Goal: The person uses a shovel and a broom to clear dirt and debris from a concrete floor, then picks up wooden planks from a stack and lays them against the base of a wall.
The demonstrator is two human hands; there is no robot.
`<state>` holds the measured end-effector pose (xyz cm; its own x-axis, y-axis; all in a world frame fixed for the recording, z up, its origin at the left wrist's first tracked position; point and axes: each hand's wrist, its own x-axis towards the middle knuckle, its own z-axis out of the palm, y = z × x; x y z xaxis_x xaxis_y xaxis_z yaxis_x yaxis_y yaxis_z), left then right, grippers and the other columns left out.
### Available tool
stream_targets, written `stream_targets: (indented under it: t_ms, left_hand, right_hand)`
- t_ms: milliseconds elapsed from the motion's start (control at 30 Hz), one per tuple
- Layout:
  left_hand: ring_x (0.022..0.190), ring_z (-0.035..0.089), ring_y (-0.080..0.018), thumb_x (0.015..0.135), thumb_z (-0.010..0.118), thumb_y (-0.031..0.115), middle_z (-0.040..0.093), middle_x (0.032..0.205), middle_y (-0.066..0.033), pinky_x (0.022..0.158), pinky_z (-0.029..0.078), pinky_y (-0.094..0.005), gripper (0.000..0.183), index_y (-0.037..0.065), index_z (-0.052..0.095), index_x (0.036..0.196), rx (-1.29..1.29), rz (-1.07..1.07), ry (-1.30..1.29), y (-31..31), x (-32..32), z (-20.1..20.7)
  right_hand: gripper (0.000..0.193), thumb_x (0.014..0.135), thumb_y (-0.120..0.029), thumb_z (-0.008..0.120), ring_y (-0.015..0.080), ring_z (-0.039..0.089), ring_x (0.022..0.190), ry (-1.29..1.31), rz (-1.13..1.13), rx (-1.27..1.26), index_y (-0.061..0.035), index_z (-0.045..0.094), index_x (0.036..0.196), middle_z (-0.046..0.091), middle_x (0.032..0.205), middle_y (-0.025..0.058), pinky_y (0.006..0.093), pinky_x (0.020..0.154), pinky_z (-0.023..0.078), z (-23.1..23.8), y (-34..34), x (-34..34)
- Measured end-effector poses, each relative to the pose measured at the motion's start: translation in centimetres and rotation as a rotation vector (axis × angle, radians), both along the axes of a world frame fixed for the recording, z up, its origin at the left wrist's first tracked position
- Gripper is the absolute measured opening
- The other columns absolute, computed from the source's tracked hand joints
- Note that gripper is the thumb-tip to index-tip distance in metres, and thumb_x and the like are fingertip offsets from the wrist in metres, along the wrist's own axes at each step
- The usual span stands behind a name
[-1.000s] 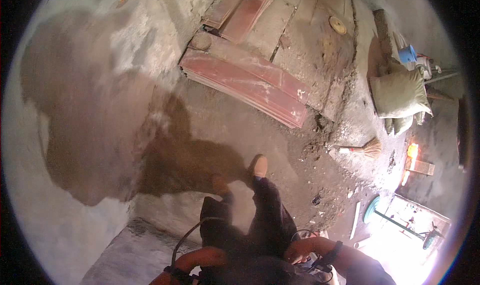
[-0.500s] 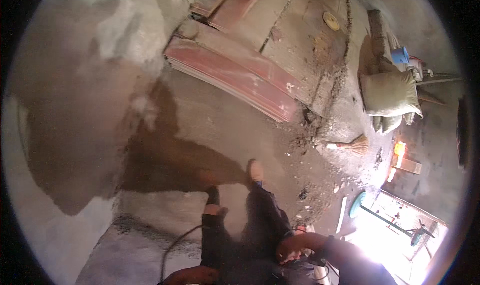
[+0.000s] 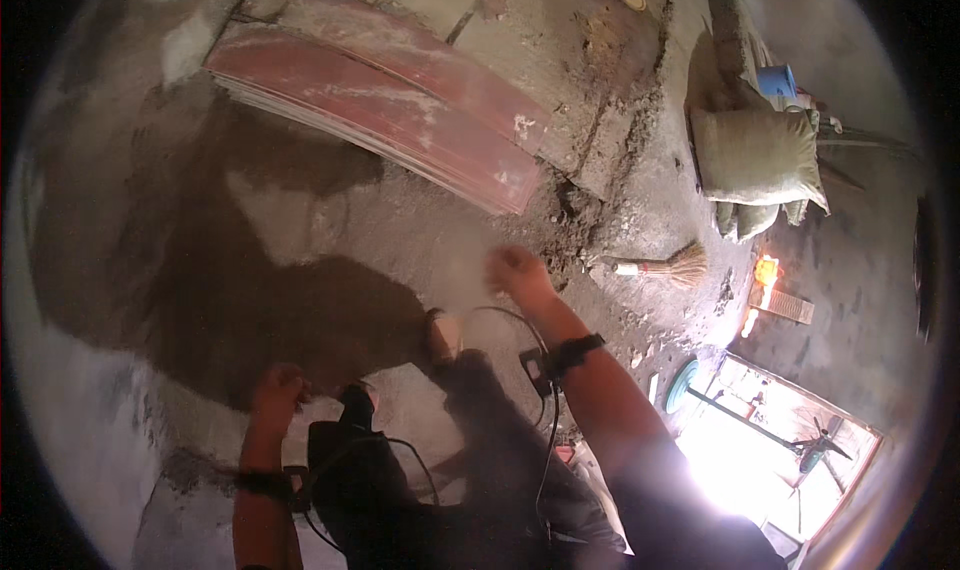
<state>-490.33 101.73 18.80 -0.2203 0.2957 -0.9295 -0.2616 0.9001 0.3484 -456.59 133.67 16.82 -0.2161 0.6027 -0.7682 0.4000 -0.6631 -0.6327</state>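
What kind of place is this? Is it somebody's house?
It might be a room being built or fixed up; I can't tell whether it's a house. There are stacked reddish slabs, a plump sack and a straw broom lying near loose dirt.

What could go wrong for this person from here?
The cable hanging from the right wrist strap might catch on something if the right hand reaches further. Loose rubble by the end of the stacked red boards could make footing unsteady. The broom lying nearby might trip someone.
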Motion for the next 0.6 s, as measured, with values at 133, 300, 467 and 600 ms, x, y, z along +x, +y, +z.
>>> stream_targets:
  t_ms: [133,300,467,600]
  left_hand:
    - [0.074,0.063,-0.0152,0.095,0.055,0.01,0.066,0.09,-0.0089,0.061,0.049,-0.0322,0.026,0.0,0.055,0.118,0.2,-0.077,0.055,5.1,-0.8,-5.6]
    - [0.074,0.061,-0.0166,0.099,0.052,0.013,0.065,0.093,-0.0089,0.064,0.049,-0.0341,0.021,0.002,0.056,0.116,0.337,-0.097,0.069,9.5,-2.3,-12.2]
    - [0.077,0.063,-0.0161,0.098,0.053,0.013,0.065,0.094,-0.0078,0.064,0.05,-0.0327,0.019,0.004,0.057,0.114,0.291,-0.042,0.054,12.2,-4.5,-15.8]
    - [0.073,0.064,-0.0144,0.092,0.058,0.01,0.066,0.095,-0.0072,0.062,0.049,-0.0289,0.024,0.002,0.058,0.114,0.299,0.001,0.069,13.5,-6.2,-16.7]
  right_hand:
    - [0.058,0.087,-0.029,0.075,0.0202,0.066,0.091,-0.451,0.139,0.298,0.0023,0.053,0.131,0.066,0.111,0.0129,0.0317,0.069,0.057,-8.2,3.2,1.6]
    - [0.084,0.083,-0.037,0.078,0.0259,0.057,0.119,-0.54,0.022,0.363,-0.0002,0.039,0.147,0.052,0.141,0.0161,0.0398,0.087,0.052,-15.3,7.8,3.4]
    - [0.098,0.083,-0.038,0.077,0.0317,0.043,0.136,-0.445,-0.058,0.262,-0.0021,0.021,0.155,0.043,0.15,0.0162,0.0548,0.103,0.04,-17.5,10.6,4.2]
    - [0.087,0.088,-0.035,0.072,0.0296,0.045,0.133,-0.316,-0.276,0.124,-0.0043,0.024,0.154,0.047,0.145,0.0138,0.0574,0.106,0.035,-17.5,11.3,3.8]
